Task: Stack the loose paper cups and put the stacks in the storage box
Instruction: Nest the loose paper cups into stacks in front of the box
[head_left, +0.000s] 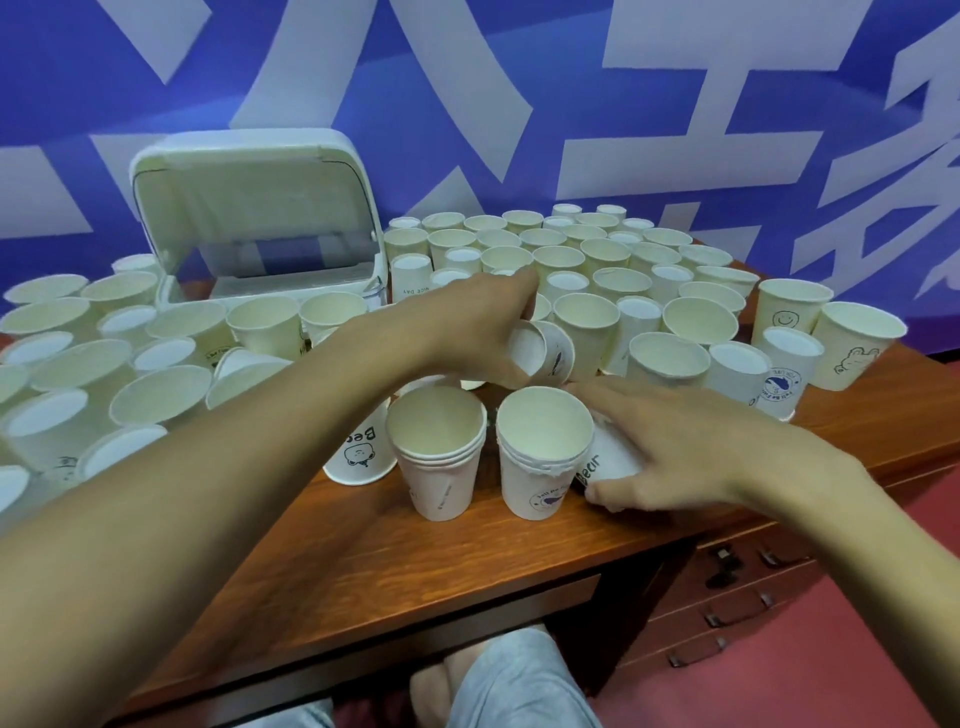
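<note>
Two short stacks of white paper cups stand upright near the table's front: the left stack (440, 451) and the right stack (540, 451). My left hand (480, 322) reaches over them and grips a tilted paper cup (543, 353), held above the table. My right hand (670, 441) lies beside the right stack, its fingers curled round another cup (608, 460) lying on its side. Several loose cups (571, 265), some upright and some upside down, crowd the table. The white storage box (270, 228) stands at the back left with its lid up.
More loose cups (104, 364) fill the table's left side. The wooden table (415, 561) has bare surface along its front edge. A drawer unit (737, 603) stands at the lower right. A blue banner wall (519, 104) rises behind the table.
</note>
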